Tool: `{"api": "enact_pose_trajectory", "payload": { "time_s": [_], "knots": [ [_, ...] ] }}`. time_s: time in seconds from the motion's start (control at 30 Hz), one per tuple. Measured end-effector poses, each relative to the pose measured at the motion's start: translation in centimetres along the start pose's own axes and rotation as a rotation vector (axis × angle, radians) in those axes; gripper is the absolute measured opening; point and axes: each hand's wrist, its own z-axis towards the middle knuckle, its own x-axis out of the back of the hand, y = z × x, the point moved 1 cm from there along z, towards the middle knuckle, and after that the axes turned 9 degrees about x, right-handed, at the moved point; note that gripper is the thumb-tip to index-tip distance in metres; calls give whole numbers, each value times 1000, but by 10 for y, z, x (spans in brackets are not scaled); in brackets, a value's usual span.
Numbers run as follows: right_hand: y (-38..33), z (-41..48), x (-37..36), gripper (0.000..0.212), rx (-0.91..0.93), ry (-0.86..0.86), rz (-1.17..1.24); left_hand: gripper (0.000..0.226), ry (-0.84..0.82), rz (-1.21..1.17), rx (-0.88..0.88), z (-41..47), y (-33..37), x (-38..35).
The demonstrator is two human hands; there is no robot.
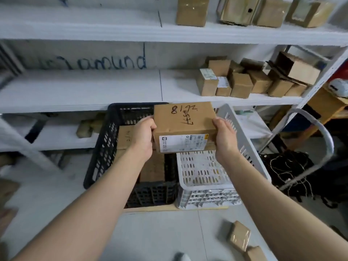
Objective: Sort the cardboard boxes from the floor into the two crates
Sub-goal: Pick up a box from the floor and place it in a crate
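Note:
I hold a brown cardboard box with black handwriting on top and a white label on its near side. My left hand grips its left end and my right hand its right end. The box hangs above the gap between two crates on the floor. The black crate on the left holds at least two cardboard boxes, one with writing on it. The white crate on the right shows a bare perforated bottom. Two small taped boxes lie on the floor at the lower right.
White shelving stands behind the crates, with several cardboard boxes on its right side and more on the top shelf. A grey curved tube frame and tangled black cables sit to the right. Cardboard pieces lie at the left edge.

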Motion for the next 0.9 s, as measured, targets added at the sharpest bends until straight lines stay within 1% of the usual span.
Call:
{"api": "enact_pose_trajectory", "payload": {
  "time_s": [0.1,0.17,0.27,0.37,0.47,0.53,0.6,0.77,0.87,0.9],
  "knots": [
    [5,18,-38,21,-6,-131,-30,29,80,-32,-21,15,8,24],
    [9,28,-61,17,3,-204,-28,32,143,-53,-30,26,11,40],
    [18,42,-92,16,-7,-286,-33,28,222,-79,0,44,9,58],
    [32,58,-121,28,-23,-367,-67,23,303,-155,46,70,4,77],
    [49,79,-155,37,-42,-453,-149,18,334,-184,79,101,4,96],
    [65,94,-178,39,-100,-455,-177,19,341,-188,104,123,4,108],
    [81,109,-202,39,-170,-415,-206,18,335,-177,153,146,4,120],
    [124,146,-263,38,-252,-377,-294,5,414,-143,365,204,-3,157],
    [151,162,-293,38,-262,-350,-354,17,412,-168,512,231,-10,170],
    [160,167,-301,40,-273,-336,-369,18,420,-185,536,241,-17,175]
  ]
}}
